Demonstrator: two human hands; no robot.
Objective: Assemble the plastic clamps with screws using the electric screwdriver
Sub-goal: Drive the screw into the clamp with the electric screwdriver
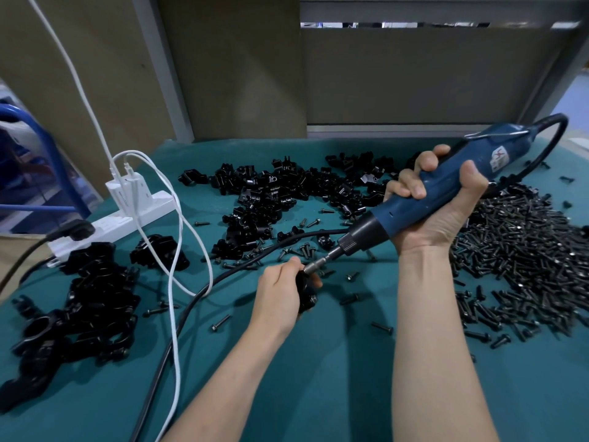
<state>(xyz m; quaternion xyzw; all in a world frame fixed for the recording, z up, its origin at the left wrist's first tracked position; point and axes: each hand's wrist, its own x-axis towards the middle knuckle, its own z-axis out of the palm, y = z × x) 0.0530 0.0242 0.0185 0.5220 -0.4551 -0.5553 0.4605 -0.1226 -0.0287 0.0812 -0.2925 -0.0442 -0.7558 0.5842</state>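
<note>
1. Presently the step in hand looks like driving a screw. The right hand point(439, 202) is wrapped around the blue electric screwdriver point(452, 180). Its bit point(318, 263) meets the black plastic clamp point(306, 298), which the left hand point(279, 293) grips in curled fingers.
2. To do it well, keep the bit in line with the screw's axis. The tool comes in slanted from about 2 o'clock, and a skewed bit could slip off the head or cross the thread.
3. The left hand should brace the clamp firmly so it does not spin with the driver, with the fingers kept off the tip.
4. The held clamp sits just below the middle of the view, over the green surface point(334, 378). Whether it rests on the surface I cannot tell, and the screw itself is hidden.
5. It looks glossy and black, with a rounded end showing at its 5 o'clock side.
6. Loose clamps point(287, 193) heap at 12 o'clock of it, the screw pile point(526, 256) lies at 3 o'clock, and a heap of black parts point(89, 298) lies at 9 o'clock.
</note>
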